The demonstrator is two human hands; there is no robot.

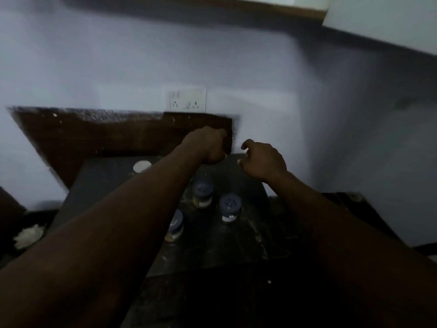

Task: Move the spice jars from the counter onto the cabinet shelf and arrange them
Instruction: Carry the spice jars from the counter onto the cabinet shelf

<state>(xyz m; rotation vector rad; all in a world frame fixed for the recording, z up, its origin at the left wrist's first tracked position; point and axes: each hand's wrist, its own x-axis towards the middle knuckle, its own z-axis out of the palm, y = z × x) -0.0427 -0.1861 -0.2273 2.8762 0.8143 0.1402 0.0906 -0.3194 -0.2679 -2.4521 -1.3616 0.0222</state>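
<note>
Three spice jars with blue-grey lids stand on the dark counter [236, 245]: one [202, 191] just below my left fist, one [229, 207] to its right, and one [175, 225] partly hidden behind my left forearm. My left hand [208, 145] hovers above the back of the counter, curled into a fist; nothing shows in it. To its right, my right hand [263, 160] hangs with its fingers bent and apart, holding nothing. The cabinet [272, 8] shows only as a wooden bottom edge at the top of the view. The picture is dim and blurred.
A white switch-and-socket plate [188, 100] sits on the pale wall above a brown backsplash [94, 133]. A white round object [142, 166] lies at the counter's back left. Something white and crumpled [28, 235] lies low on the left. A white cabinet door [378, 15] hangs at top right.
</note>
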